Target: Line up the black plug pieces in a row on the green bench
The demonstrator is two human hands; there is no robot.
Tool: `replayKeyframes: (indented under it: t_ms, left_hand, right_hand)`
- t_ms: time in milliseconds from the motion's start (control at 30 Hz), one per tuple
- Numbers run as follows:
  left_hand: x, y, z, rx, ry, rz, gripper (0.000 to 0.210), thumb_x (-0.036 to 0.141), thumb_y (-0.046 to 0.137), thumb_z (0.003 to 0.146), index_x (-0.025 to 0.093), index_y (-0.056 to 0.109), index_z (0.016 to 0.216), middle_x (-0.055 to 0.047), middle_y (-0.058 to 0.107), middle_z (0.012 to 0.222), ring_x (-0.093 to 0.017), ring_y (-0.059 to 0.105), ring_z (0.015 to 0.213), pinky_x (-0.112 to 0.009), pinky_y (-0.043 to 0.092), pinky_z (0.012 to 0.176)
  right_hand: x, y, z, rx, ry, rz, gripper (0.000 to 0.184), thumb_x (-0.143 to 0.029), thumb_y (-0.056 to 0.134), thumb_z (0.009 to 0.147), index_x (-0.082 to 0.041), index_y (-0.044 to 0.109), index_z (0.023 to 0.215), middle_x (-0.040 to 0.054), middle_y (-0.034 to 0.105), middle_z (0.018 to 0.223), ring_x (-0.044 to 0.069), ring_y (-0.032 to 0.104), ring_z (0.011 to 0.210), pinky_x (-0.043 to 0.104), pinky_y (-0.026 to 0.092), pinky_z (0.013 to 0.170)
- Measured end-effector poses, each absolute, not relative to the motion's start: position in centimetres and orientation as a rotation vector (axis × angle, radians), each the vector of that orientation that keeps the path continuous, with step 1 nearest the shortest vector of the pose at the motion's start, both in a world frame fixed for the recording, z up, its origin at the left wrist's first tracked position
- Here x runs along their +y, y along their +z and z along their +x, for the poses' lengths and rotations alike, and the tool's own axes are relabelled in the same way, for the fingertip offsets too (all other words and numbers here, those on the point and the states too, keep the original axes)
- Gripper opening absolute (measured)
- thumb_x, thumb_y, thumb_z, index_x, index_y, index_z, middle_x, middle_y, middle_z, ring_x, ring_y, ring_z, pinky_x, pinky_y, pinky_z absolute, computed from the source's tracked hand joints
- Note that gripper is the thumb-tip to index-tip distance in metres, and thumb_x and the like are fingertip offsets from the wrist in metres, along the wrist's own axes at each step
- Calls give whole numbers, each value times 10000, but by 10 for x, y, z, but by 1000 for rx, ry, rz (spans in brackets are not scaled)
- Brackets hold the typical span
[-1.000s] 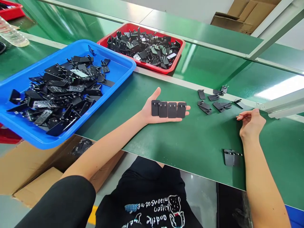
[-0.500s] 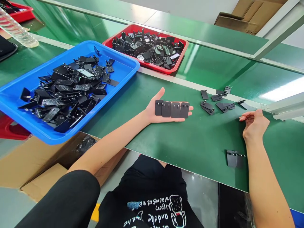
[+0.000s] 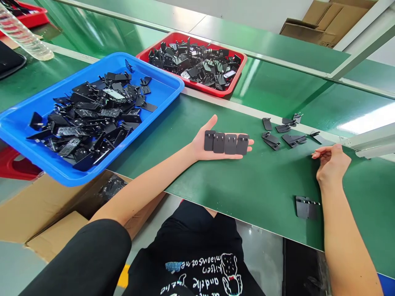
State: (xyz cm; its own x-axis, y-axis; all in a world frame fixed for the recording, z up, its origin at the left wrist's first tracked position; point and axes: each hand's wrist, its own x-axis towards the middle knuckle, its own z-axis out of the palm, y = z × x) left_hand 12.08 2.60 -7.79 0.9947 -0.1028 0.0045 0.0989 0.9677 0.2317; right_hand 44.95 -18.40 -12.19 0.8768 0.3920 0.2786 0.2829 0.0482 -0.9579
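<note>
My left hand (image 3: 200,148) lies palm up over the green table, thumb spread and fingers stretched flat. It holds a row of several black plug plates (image 3: 231,144) with small metal pins, side by side across palm and fingers. My right hand (image 3: 333,166) is at the right, closed with its fingertips curled together; whether anything is between them is hidden. Beyond it and to its left lie several loose black plug plates (image 3: 271,141). Nearer the table's front edge, beside my right forearm, sits a small group of black plug plates (image 3: 306,209) with pins up.
A blue tray (image 3: 168,92) heaped with black pieces stands at the left, overhanging the table edge. Behind it is a red tray (image 3: 237,80), also full of them. A clear ribbed bottle (image 3: 27,39) is at far left. A metal frame post (image 3: 361,45) rises at the right.
The whole view has shifted very slightly. Both hands and the plug plates keep the same places relative to the table.
</note>
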Motion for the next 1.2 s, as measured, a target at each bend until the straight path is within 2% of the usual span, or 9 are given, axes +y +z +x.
replayKeyframes:
  t_ms: [267,600,800,900,967,1033,1067,1133,1200]
  left_hand:
    - [25,-78,120,-25,-95,269,952,718,298,849,-2,255,1470,-242,333,1486,-384,298,1394,-503,350,1073]
    - [25,-76,120,16,-73,234,937,704,314,847,8,258,1471,-253,365,1463,-392,342,1369,-513,348,1070]
    - [27,-79,121,1,-67,233,795,594,299,905,-4,348,1427,-240,372,1465,-388,325,1379,-507,357,1065]
    - [26,-80,121,-11,-66,231,820,620,297,898,-14,364,1412,-253,369,1461,-389,332,1375,-508,353,1067]
    - [25,-80,121,-16,-60,229,862,658,295,881,-21,365,1407,-266,374,1453,-392,342,1368,-510,349,1067]
    - [24,-78,121,-9,-63,232,873,674,281,878,-25,382,1391,-277,408,1425,-386,373,1352,-509,350,1064]
    - [23,-77,121,4,-64,237,868,676,279,879,-25,399,1376,-279,438,1400,-380,399,1335,-508,354,1060]
    - [20,-74,120,72,-50,253,804,665,300,884,1,477,1300,-259,544,1296,-359,495,1254,-513,375,1038]
    - [18,-72,119,183,7,269,640,619,350,899,73,567,1153,-170,667,1086,-300,617,1077,-497,414,1002]
  right_hand:
    - [-183,-120,447,-542,93,-1558,480,-502,508,872,-143,599,568,2,515,493,117,487,449,273,444,524]
    - [-184,-121,448,-590,79,-1566,462,-519,503,829,-150,606,570,12,523,484,126,480,457,269,405,496]
    - [-185,-121,447,-649,48,-1616,485,-555,437,836,-167,579,582,8,511,483,135,475,457,282,405,506]
    - [-185,-108,436,-730,-12,-1688,465,-528,417,853,-170,601,620,-1,512,508,143,478,493,304,428,572]
    - [-181,-89,413,-829,-44,-1741,367,-493,506,834,-175,661,734,5,593,623,162,543,606,339,463,709]
    - [-171,-62,376,-1017,-35,-1775,295,-456,647,766,-219,696,935,15,678,878,200,607,851,389,440,899]
    - [-163,-48,353,-1163,1,-1776,376,-441,729,708,-253,684,1031,12,674,1028,224,590,1004,412,413,972]
    - [-142,-25,302,-1646,-30,-1701,545,-435,734,754,-255,578,1244,52,601,1228,263,519,1172,492,375,1037]
    - [-119,-13,256,-2037,-132,-1634,643,-383,758,773,-219,494,1335,96,551,1315,306,437,1270,594,219,1121]
